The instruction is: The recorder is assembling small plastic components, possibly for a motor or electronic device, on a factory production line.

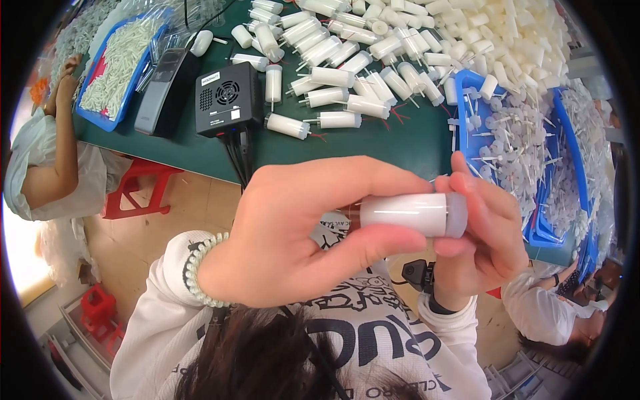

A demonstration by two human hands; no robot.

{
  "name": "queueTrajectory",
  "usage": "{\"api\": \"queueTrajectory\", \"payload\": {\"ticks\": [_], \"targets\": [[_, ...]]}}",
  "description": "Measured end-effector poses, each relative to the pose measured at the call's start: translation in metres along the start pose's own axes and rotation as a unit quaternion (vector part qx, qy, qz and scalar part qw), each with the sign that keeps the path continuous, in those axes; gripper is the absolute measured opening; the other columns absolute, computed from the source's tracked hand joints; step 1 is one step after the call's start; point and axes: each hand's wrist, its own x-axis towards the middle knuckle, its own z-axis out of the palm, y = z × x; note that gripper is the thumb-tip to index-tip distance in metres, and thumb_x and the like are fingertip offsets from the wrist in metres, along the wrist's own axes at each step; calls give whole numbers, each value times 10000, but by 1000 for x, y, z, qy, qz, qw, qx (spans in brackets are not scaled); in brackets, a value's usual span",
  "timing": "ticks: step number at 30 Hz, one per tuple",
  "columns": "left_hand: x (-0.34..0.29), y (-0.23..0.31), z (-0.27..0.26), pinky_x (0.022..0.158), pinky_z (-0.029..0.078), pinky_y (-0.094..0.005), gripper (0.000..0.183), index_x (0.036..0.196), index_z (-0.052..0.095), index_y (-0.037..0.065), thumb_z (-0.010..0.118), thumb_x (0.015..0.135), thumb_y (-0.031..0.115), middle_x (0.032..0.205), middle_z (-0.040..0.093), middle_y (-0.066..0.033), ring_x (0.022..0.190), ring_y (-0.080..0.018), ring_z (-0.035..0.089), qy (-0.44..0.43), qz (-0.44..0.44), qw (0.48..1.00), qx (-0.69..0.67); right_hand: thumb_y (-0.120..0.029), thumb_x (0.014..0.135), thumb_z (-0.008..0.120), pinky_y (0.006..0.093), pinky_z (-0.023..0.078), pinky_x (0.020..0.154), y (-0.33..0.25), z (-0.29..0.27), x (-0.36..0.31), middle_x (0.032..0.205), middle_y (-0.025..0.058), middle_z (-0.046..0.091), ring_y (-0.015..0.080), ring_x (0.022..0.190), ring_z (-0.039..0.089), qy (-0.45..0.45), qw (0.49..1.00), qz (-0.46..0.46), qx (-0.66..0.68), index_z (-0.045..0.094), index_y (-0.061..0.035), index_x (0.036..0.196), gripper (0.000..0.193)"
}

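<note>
My left hand [283,230] is wrapped round a clear plastic tube [403,212] with a white cylinder inside, held level over my lap just off the table's near edge. The tube's left end lies partly hidden in that hand. At its right end is a frosted, translucent cap [456,215]. My right hand [492,223] is closed round this cap, fingertips above and thumb below. On the table beyond lie several similar white-filled tubes [333,77], some with thin stems and red wires.
On the green table [173,148] stand a black vented box [229,100] with cables and a grey-black device [160,90]. A blue tray [82,108] holds white sticks. White foam cylinders [493,33] are heaped far right, above a blue bin [460,143] of stemmed caps. People sit at both sides.
</note>
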Motion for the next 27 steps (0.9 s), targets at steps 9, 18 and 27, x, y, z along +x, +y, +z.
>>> {"api": "queueTrajectory", "payload": {"ticks": [9,18,27], "targets": [[-5,1,3,557,447,-214,303,1029,579,-103,667,776,36,816,641,-138,713,-138,619,12,-4,1000,8,-193,770,689,600,323,973,-11,-13,15,862,176,623,264,736,650,-92,995,20,-30,550,-67,850,204],[3,-7,-4,594,447,-265,383,1008,610,-54,761,677,64,852,664,-132,720,-190,627,21,171,969,175,-276,782,676,504,390,952,-6,-17,3,960,206,601,285,884,611,-38,996,66,51,581,-37,1016,347],[0,-15,0,626,496,-288,407,1047,583,-56,749,686,32,951,632,-171,771,-245,630,52,211,949,227,-311,783,671,371,436,791,-4,-13,11,921,172,611,282,890,546,-76,979,160,105,624,69,972,427]]}}
